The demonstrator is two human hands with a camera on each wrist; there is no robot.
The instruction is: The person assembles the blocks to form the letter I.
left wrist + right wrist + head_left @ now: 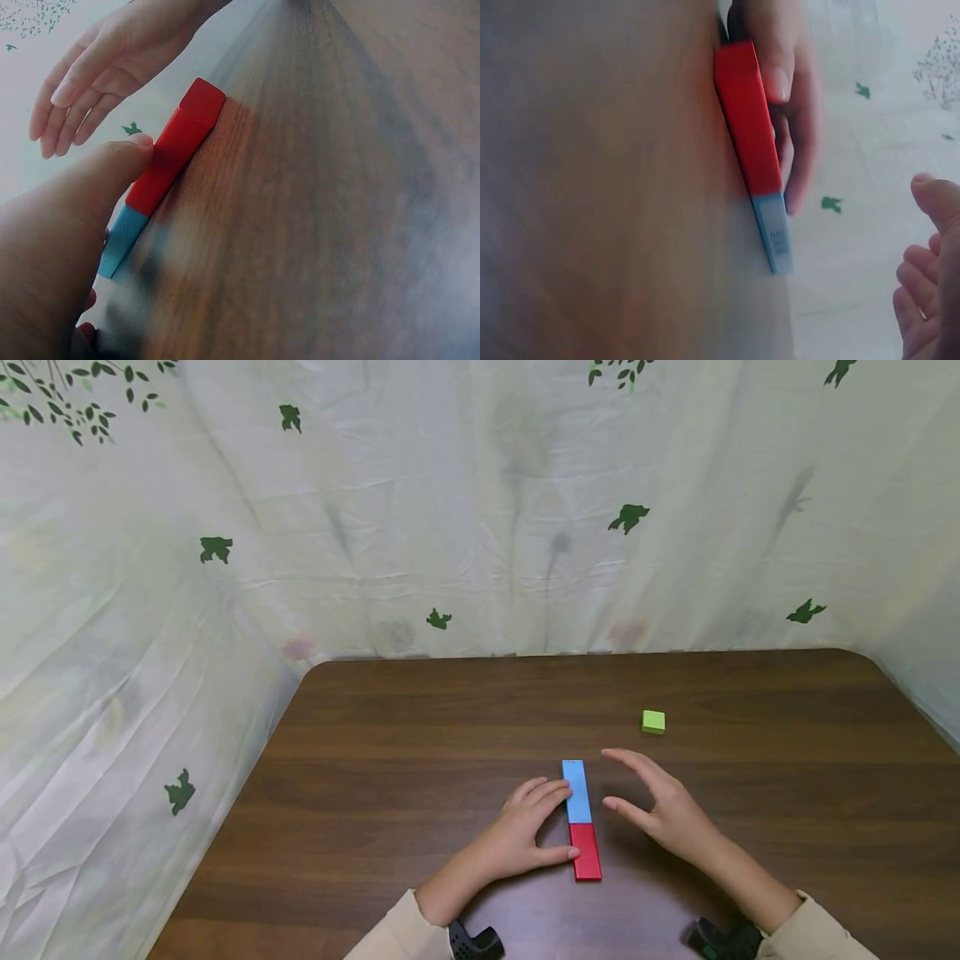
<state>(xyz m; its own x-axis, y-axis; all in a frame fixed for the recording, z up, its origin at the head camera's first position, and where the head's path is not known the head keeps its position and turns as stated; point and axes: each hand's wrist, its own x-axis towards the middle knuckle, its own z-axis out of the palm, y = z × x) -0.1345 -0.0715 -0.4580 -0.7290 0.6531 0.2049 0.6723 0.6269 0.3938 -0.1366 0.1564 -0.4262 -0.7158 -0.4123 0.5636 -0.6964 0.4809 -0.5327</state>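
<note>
Red block and blue block lie end to end on a brown counter, touched along their left side by a person's left grip, released, fingers extended. The right grip, likewise released, hovers apart from them, near a green block farther back.

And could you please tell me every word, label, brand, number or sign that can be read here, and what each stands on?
No text can be read.
Blue block: a faint dark marking in the right wrist view, too blurred to read.
Red block and green block: no lettering visible.
</note>
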